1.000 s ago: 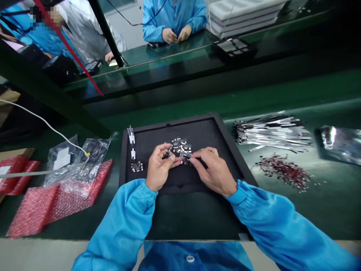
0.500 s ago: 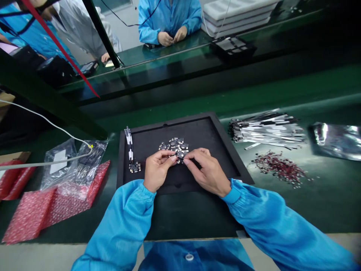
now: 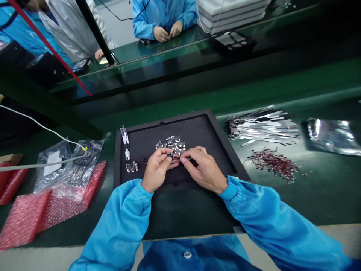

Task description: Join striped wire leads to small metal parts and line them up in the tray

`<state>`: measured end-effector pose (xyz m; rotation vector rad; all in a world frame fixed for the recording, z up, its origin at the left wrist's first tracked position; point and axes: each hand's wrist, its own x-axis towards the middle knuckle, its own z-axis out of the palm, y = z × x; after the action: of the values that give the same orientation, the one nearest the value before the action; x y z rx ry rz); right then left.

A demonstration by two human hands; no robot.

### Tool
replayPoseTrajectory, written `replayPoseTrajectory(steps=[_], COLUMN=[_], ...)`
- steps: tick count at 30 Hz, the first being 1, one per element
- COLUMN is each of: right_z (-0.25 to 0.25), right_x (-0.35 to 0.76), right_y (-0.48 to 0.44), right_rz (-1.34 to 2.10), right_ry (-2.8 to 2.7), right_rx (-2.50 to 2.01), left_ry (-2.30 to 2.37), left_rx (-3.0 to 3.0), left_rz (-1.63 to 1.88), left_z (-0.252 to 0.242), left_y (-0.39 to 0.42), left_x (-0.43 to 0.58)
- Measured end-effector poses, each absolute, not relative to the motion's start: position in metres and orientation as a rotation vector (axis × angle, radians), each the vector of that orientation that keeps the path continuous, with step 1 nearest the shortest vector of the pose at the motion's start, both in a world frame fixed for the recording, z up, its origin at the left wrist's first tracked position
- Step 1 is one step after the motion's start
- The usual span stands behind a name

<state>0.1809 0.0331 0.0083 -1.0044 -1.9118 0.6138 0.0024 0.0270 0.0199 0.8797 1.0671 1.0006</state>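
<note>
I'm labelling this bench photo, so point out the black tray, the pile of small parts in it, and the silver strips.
black tray [image 3: 225, 143], head view, on its right rim.
small parts [image 3: 172, 142], head view, middle of the pile.
silver strips [image 3: 262, 126], head view, middle of the heap.

Green workbench [image 3: 310, 195] under a dark slanted frame bar [image 3: 42, 101], glossy shelf [image 3: 169, 60] behind.

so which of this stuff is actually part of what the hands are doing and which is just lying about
In use: small part pinched by left hand and right hand; pile of parts; black tray.
Lying about: metal strips, red bits, silver bag, red bubble wrap, clear bags.
</note>
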Motion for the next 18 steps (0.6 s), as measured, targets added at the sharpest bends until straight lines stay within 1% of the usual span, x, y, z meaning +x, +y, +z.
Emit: replayPoseTrajectory(steps=[5, 18], right_z=[0.0070, 0.0068], right_x=[0.1814, 0.1809], right_y=[0.0327, 0.0334], right_rz=[0.613, 0.585], right_ry=[-1.915, -1.919], right_rx=[-0.990, -0.985], left_ry=[1.118, 1.158], left_rx=[0.989, 1.037], left_rz=[0.958, 0.991], left_z=[0.0237, 0.0214], left_y=[0.0264, 0.0248], left_x=[0.0027, 0.0051])
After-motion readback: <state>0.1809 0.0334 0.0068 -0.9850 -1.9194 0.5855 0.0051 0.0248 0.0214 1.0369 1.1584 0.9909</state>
